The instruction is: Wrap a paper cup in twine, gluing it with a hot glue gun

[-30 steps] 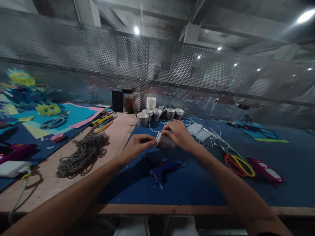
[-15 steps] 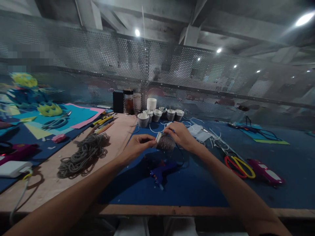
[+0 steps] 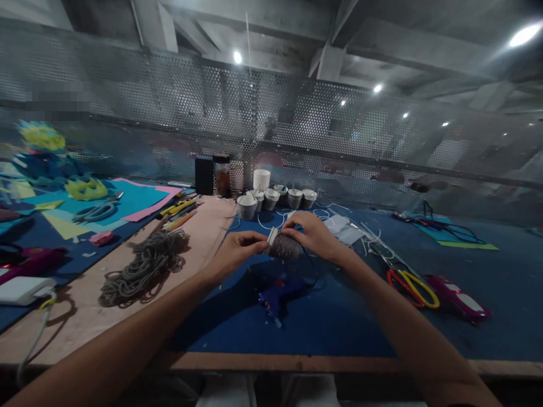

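Observation:
Between my two hands, above the blue table mat, is a small cup with a white rim and grey cord around its side, tipped sideways. My left hand pinches its white rim from the left. The fingers of my right hand are closed on the grey cord side at the upper right. Below the cup a blue glue gun lies on the mat. Behind my hands stand several small grey-wrapped cups and a stack of white cups.
A heap of grey cord lies on the left board, near pencils and blue-handled scissors. A lidded jar stands at the back. Red-and-yellow-handled scissors and a magenta object lie right.
The fingers of my right hand have shifted slightly down on the cup's cord side. My left hand has barely moved.

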Motion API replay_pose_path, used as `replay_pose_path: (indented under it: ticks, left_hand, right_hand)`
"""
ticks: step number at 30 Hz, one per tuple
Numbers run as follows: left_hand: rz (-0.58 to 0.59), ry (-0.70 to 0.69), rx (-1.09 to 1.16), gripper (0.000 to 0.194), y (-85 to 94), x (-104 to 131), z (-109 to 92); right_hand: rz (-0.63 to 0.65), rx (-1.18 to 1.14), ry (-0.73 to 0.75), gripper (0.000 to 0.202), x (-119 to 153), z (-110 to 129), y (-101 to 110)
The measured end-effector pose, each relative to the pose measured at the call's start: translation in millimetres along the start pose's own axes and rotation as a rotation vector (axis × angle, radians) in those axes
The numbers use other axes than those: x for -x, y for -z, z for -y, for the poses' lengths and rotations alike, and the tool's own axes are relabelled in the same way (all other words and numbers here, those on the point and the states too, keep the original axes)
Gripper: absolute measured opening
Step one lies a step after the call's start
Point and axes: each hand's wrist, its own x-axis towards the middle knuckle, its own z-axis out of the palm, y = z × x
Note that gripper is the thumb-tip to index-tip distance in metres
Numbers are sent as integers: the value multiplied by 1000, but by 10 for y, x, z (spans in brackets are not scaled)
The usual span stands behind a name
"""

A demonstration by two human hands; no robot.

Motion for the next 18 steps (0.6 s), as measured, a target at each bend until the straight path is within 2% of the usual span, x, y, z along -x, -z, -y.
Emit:
replay_pose_path:
  ticks: [6, 12, 18]
  left_hand:
    - [0, 5, 2, 16, -14, 4, -20]
    - [26, 6, 1, 16, -29, 19, -30]
    - [33, -6, -21, 15, -13, 16, -30]
  right_hand:
    - [-10, 74, 16, 10, -6, 46, -1]
    - [-20, 139, 48, 7, 20, -28, -71]
    - [-3, 210, 49, 7, 43, -79, -56]
